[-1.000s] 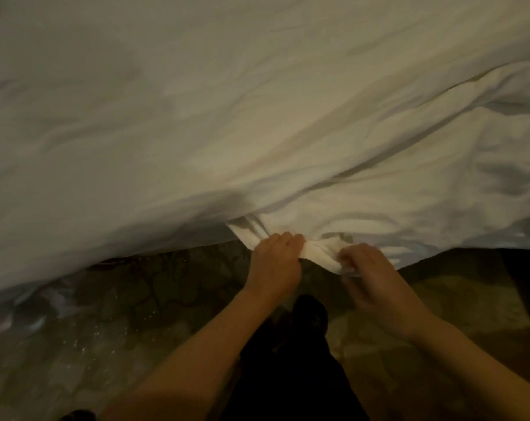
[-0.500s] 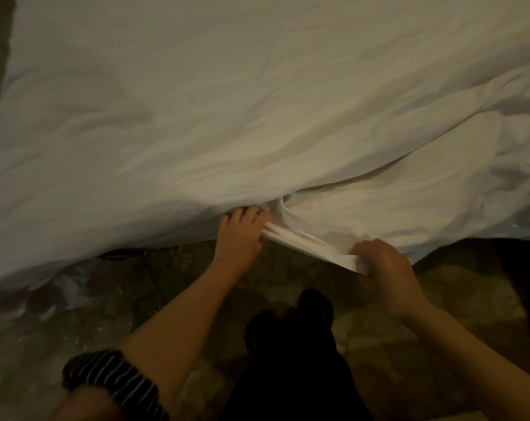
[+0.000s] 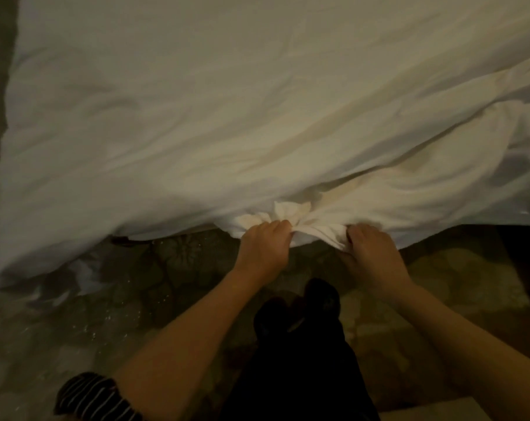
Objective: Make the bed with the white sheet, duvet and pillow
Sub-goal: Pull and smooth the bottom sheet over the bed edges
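Note:
A wrinkled white duvet (image 3: 227,117) covers nearly the whole upper view and hangs over the near side of the bed. Its lower edge is gathered into a bunch (image 3: 294,220) at the centre. My left hand (image 3: 265,247) is closed on the left part of that bunch. Just to its right, my right hand (image 3: 371,253) grips the same bunched edge. The two hands are a hand's width apart. Sheet and pillow cannot be told apart from the duvet here.
Below the duvet edge lies a dim patterned floor (image 3: 121,314). My dark trousers and feet (image 3: 300,344) stand between my arms, close to the bed. A striped sleeve (image 3: 96,396) shows at the bottom left. A dark shape (image 3: 524,275) stands at the right.
My hands have moved closer together and the stretched strip of edge between them is now bunched up. My left hand has shifted right and down along the edge.

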The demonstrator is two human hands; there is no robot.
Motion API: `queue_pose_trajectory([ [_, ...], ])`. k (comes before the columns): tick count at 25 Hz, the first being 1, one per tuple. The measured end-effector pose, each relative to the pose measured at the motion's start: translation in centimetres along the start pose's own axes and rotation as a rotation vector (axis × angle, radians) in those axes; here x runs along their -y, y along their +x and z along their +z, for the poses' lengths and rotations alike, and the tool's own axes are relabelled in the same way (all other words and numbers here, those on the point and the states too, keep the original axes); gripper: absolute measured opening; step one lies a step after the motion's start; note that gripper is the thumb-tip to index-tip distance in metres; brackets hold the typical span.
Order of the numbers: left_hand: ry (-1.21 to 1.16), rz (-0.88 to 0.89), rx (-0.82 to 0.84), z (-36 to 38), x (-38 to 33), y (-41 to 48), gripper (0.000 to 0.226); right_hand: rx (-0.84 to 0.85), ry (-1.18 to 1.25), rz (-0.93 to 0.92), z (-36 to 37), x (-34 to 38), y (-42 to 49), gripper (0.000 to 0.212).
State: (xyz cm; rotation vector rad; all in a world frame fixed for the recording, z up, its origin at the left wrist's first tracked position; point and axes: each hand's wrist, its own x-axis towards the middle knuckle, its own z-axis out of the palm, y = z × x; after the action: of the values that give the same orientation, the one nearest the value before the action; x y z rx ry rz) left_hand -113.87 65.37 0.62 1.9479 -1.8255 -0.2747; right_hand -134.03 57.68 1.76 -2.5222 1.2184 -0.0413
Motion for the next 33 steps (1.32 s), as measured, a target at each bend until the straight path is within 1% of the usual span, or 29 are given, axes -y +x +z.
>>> queue_pose_trajectory([
  [2,-0.059,-0.062,-0.010,-0.7,-1.4,-0.5,0.029,-0.063,-0.039,0.138,0.8,2.3,0.8,0.046],
  [4,-0.079,-0.089,0.007,-1.2,-2.4,-1.3,0.031,-0.179,-0.044,0.267,0.8,4.4,1.1,0.055],
  [6,-0.044,-0.067,0.002,-1.7,-3.0,-1.7,0.033,-0.284,-0.094,0.247,0.5,5.5,1.0,0.055],
  [7,-0.023,-0.048,0.018,-1.7,-3.4,-1.7,0.035,-0.290,-0.121,0.176,0.4,5.5,0.8,0.053],
  [8,-0.015,-0.044,0.096,-1.9,-3.9,-1.7,0.038,-0.266,-0.140,0.077,0.2,5.2,0.6,0.049],
  [10,-0.017,-0.120,0.389,-2.5,-4.7,-2.0,0.041,-0.172,-0.173,-0.165,-0.5,4.3,-0.1,0.042],
  [11,-0.011,-0.132,0.477,-2.5,-4.7,-2.3,0.041,-0.131,-0.186,-0.266,-0.7,3.7,-0.6,0.037],
  [13,0.027,-0.105,0.498,-2.6,-3.8,-3.2,0.040,-0.056,-0.164,-0.378,-1.6,2.7,-1.8,0.020],
  [14,0.070,-0.123,0.479,-3.1,-2.8,-3.4,0.041,-0.013,-0.130,-0.397,-2.0,2.3,-2.3,0.019],
  [16,0.216,-0.226,0.308,-3.4,-0.2,-3.8,0.049,0.052,-0.047,-0.411,-2.7,1.8,-2.7,0.015],
  [17,0.281,-0.241,0.240,-3.3,0.8,-4.1,0.051,0.072,-0.008,-0.405,-2.7,1.6,-2.8,0.014],
  [18,0.333,-0.213,0.216,-3.3,1.4,-4.3,0.051,0.096,0.014,-0.394,-2.9,1.7,-2.7,0.016],
  [19,0.336,-0.194,0.264,-3.4,1.6,-4.8,0.050,0.122,0.029,-0.388,-2.9,1.8,-2.7,0.016],
  [21,0.300,-0.246,0.486,-3.8,0.4,-5.9,0.045,0.221,0.022,-0.334,-3.1,2.2,-2.9,0.014],
  [22,0.306,-0.260,0.588,-3.8,-0.6,-6.9,0.045,0.316,0.009,-0.293,-3.4,2.2,-3.1,0.016],
  [24,0.242,-0.290,0.741,-3.4,-3.2,-9.6,0.044,0.556,-0.046,-0.267,-3.7,1.2,-4.8,0.024],
  [26,0.138,-0.290,0.812,-2.4,-7.0,-13.0,0.042,0.741,-0.138,-0.296,-4.1,-0.3,-7.6,0.038],
  [27,0.070,-0.284,0.819,-1.5,-8.5,-14.5,0.041,0.831,-0.172,-0.296,-4.6,-0.5,-9.1,0.049],
  [28,0.018,-0.258,0.812,-0.8,-9.8,-15.5,0.042,0.914,-0.169,-0.286,-5.1,-0.6,-10.4,0.069],
  [29,0.003,-0.227,0.801,-0.4,-10.3,-15.8,0.044,0.950,-0.131,-0.261,-5.3,-0.8,-11.4,0.093],
  [30,0.010,-0.178,0.803,0.0,-10.1,-15.8,0.048,0.959,-0.126,-0.239,-5.1,-1.0,-12.0,0.108],
  [31,0.018,-0.143,0.788,0.3,-9.7,-15.7,0.052,0.947,-0.150,-0.228,-4.6,-1.1,-12.1,0.110],
  [32,0.031,-0.115,0.760,0.6,-8.9,-15.6,0.052,0.935,-0.191,-0.243,-3.9,-1.1,-11.8,0.103],
  [33,0.051,-0.094,0.697,0.7,-8.2,-15.4,0.049,0.922,-0.237,-0.276,-3.1,-1.1,-11.5,0.088],
])
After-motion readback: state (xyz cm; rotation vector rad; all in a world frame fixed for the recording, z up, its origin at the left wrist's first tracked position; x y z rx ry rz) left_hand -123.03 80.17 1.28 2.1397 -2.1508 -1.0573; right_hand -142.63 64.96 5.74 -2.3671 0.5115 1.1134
